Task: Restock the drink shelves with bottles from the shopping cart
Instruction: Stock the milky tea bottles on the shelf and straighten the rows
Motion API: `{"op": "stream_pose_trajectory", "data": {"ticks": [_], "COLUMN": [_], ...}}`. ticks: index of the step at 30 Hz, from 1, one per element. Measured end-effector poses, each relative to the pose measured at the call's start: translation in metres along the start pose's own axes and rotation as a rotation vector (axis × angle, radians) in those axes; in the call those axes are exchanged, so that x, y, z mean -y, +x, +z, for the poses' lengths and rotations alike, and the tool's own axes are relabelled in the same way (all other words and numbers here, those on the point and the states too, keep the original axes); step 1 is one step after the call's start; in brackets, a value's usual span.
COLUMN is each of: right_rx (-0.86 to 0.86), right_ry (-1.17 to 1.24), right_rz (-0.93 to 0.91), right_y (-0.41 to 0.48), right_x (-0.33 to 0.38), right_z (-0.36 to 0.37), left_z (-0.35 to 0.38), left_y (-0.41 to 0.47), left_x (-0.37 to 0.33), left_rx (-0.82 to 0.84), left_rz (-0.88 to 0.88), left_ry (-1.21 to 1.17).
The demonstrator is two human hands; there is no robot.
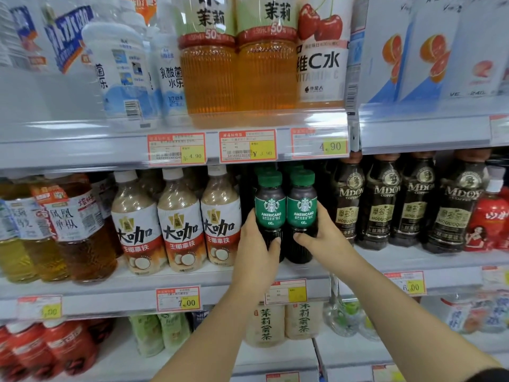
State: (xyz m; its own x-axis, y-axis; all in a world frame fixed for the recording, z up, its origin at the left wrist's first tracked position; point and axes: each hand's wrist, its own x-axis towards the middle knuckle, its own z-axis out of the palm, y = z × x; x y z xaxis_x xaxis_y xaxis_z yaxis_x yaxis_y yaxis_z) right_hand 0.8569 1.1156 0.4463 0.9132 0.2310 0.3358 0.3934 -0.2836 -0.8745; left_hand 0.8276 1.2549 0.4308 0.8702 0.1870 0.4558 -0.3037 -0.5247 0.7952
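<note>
Two green-capped coffee bottles stand upright, side by side and touching, at the front of the middle shelf (pixel 115 292). They sit in the gap between the milky latte bottles (pixel 220 224) and the dark coffee bottles (pixel 348 208).

The left hand (pixel 254 244) wraps the left bottle (pixel 270 208) from its outer side. The right hand (pixel 321 230) does the same with the right bottle (pixel 302 208). The fingers (pixel 275 242) of each hand are curled round the lower body, thumbs across the front.

Each bottle's long axis is vertical, and each lies just inward of its own hand, so neither hand needs to cross over. More green caps show behind, so I'd guess these two are being seated as the front of the row. Both have dark liquid, green labels facing out and ribbed lower halves. The cart is out of view.
</note>
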Motion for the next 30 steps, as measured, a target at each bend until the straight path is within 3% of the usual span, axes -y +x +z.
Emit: {"op": "stream_pose_trajectory", "data": {"ticks": [6,30], "right_rx": [0.025,0.047], "right_ry": [0.038,0.021], "right_rz": [0.026,0.011], "right_y": [0.005,0.018], "right_x": [-0.003,-0.008], "right_z": [0.002,0.006], "left_z": [-0.010,-0.001], "left_y": [0.010,0.023], "left_x": [-0.004,0.003], "left_rx": [0.221,0.180], "left_rz": [-0.070,-0.073], "left_ry": [-0.134,-0.143]}}
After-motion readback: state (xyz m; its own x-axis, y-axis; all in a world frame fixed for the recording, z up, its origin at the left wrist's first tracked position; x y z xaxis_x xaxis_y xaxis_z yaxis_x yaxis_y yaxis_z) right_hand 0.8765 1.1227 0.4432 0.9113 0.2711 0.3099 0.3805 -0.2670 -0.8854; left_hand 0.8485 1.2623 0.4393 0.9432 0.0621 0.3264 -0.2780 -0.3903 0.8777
